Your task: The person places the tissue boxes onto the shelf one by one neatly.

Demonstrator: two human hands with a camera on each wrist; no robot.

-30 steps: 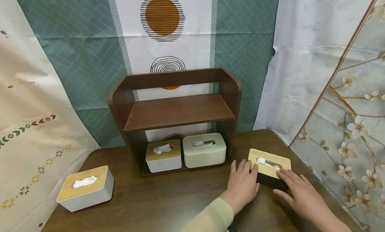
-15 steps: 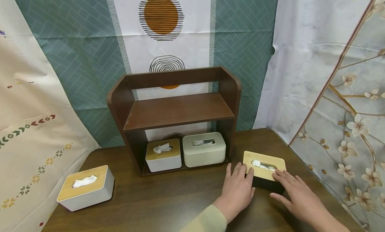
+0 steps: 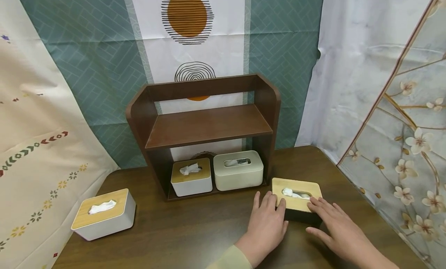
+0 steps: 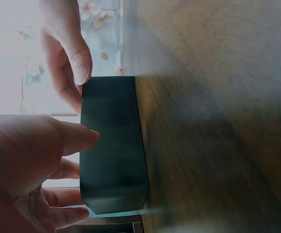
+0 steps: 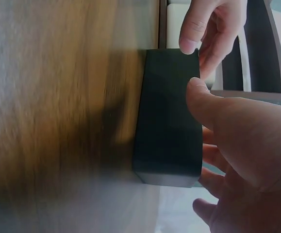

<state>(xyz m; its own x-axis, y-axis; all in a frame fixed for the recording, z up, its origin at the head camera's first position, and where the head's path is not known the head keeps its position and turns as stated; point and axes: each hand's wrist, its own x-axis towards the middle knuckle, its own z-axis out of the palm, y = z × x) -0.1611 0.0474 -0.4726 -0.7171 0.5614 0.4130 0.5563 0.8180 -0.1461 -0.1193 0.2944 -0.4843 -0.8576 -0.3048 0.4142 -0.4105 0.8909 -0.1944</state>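
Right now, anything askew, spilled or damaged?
Mildly odd: the black box, between the left hand and right hand, sits askew, its front edge not parallel to the shelf's. No spill or damage visible.

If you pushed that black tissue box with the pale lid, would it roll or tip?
The black tissue box would probably slide rather than roll, having flat, straight-edged sides. Tipping seems unlikely, since it looks low and wide on the table. Its walls seem stiff, showing no sag.
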